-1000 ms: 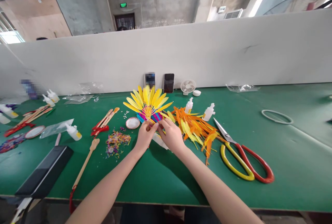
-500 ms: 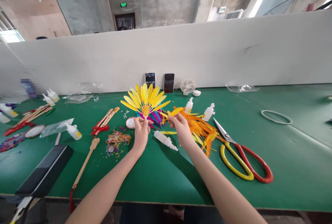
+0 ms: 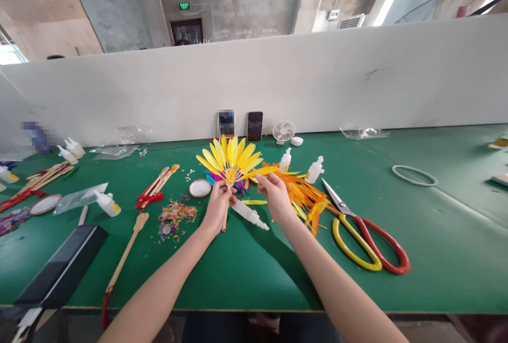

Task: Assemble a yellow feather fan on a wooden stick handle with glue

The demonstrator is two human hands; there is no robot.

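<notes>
My left hand (image 3: pixel 216 208) is closed round the wooden handle of a fan of yellow feathers (image 3: pixel 230 158), holding it upright above the green table (image 3: pixel 254 269). My right hand (image 3: pixel 273 195) pinches a single yellow feather (image 3: pixel 260 172) and holds it against the fan's right edge. A small white glue bottle (image 3: pixel 250 215) lies on the table between my hands. A pile of orange and yellow feathers (image 3: pixel 305 195) lies just right of my right hand.
Large scissors (image 3: pixel 357 226) with red and yellow handles lie at the right. Two glue bottles (image 3: pixel 313 169), a white dish (image 3: pixel 200 188), coloured scraps (image 3: pixel 177 215), wooden sticks (image 3: pixel 159 184), a white ring (image 3: pixel 414 175), two phones and a mini fan (image 3: pixel 283 132) stand about. A white partition backs the table.
My hands have parted and lifted the fan off the table. My right hand picked a yellow feather from the pile and brought it to the fan's right edge.
</notes>
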